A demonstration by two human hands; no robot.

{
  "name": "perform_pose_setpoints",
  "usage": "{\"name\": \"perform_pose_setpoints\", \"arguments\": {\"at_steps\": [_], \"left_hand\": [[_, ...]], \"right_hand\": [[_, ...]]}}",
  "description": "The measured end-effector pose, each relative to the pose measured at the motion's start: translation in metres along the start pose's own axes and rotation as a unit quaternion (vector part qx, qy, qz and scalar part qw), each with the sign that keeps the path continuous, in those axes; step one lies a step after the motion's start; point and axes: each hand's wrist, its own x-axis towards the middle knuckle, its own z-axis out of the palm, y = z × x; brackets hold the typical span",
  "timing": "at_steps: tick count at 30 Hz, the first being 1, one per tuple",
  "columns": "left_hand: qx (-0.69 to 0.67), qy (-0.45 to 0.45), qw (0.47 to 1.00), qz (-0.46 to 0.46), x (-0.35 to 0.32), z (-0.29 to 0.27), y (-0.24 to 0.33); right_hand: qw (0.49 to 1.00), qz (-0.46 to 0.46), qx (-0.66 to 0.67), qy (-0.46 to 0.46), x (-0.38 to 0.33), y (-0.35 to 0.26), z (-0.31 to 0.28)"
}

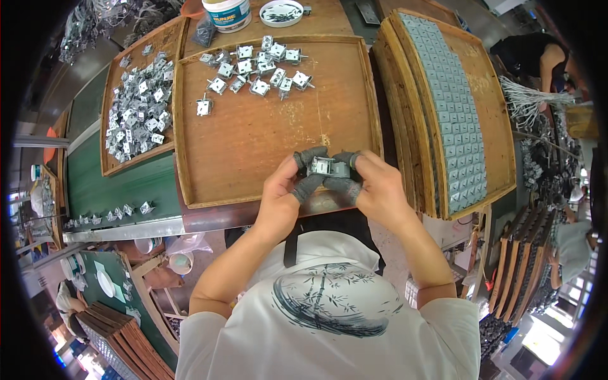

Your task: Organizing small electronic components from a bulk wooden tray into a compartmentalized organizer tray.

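Note:
Between my hands, over the near edge of a wooden tray (253, 158), is a small boxy metal part (320, 166) with a pale face. My left hand (280, 191) pinches it between thumb and finger, both in dark grey finger covers. Pressed against its right side is a grey block-shaped piece (341, 170), gripped by my right hand (383, 190) in similar covers. The two pieces touch; how far one sits inside the other is hidden. Several similar small metal parts (259, 87) with white faces lie loose at the tray's far side.
A second tray (106, 142) at the left holds a heap of such parts. Stacked trays (405, 107) stand at the right, the top one bearing rows of grey blocks (459, 126). A tub (228, 16) and a white dish (281, 14) are at the back. Another person (538, 60) works far right.

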Motion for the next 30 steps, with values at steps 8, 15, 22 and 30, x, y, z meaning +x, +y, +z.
{"name": "perform_pose_setpoints", "arguments": {"at_steps": [8,15,22,30], "left_hand": [[0.221,-0.009,0.971,0.094,0.001,0.012,0.009],[0.357,-0.017,0.902,0.241,0.018,0.004,-0.010],[0.347,-0.100,0.884,0.297,0.028,0.006,-0.013],[0.414,-0.092,0.887,0.182,0.055,0.008,-0.029]], "right_hand": [[0.993,-0.022,-0.101,0.057,-0.005,0.002,0.018],[0.994,0.089,0.044,-0.043,0.004,-0.005,-0.003],[0.965,0.149,0.159,-0.143,-0.004,0.019,-0.005],[0.971,0.235,-0.018,-0.049,0.038,0.042,-0.099]]}}
